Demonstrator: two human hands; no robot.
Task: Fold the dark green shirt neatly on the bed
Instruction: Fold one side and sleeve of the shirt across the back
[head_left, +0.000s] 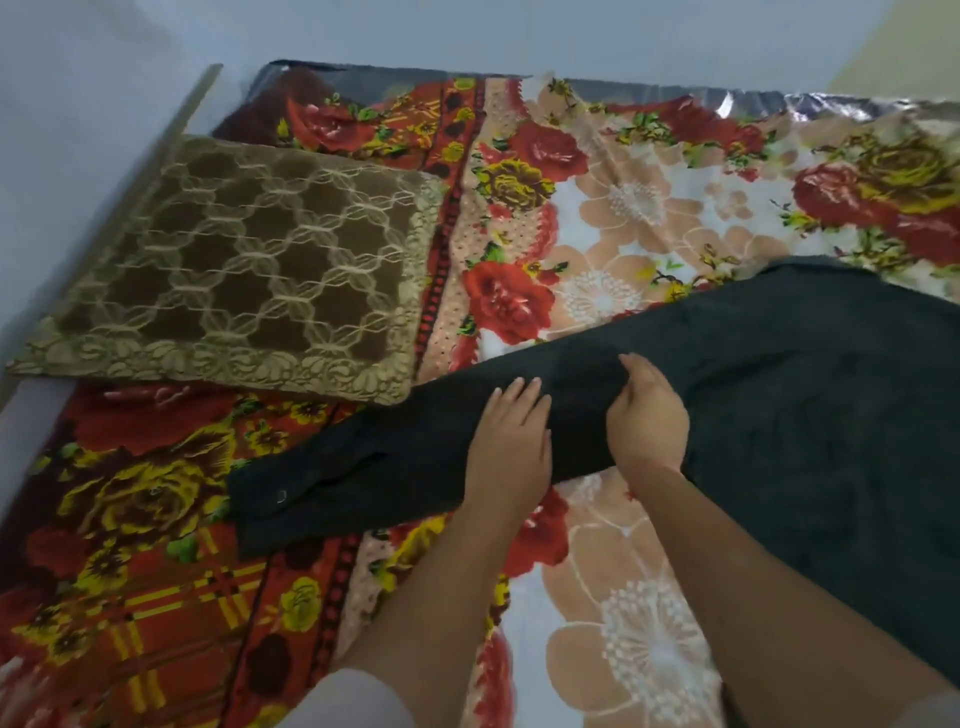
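Pale walls close in behind the bed (649, 244), whose floral blanket in red, yellow and peach spreads out under everything you are working on. Up and to the left of your hands lies a brown pillow (244, 265) with a gold lace pattern, its near corner just beside the shirt's sleeve but not covering it. The dark green shirt (779, 395) stretches across the blanket, its bulk to the right of your hands and one long sleeve running out to their left, ending in a cuff with a small button. Nothing lies on top of the shirt except your hands. Your left hand (511, 441) rests flat on the sleeve, palm down, fingers spread and extended. Your right hand (647, 415), just beside it, has its fingers curled around a raised fold of the fabric near the shoulder, pinching it up slightly. Both forearms reach forward from the lower edge, bare below light sleeves.
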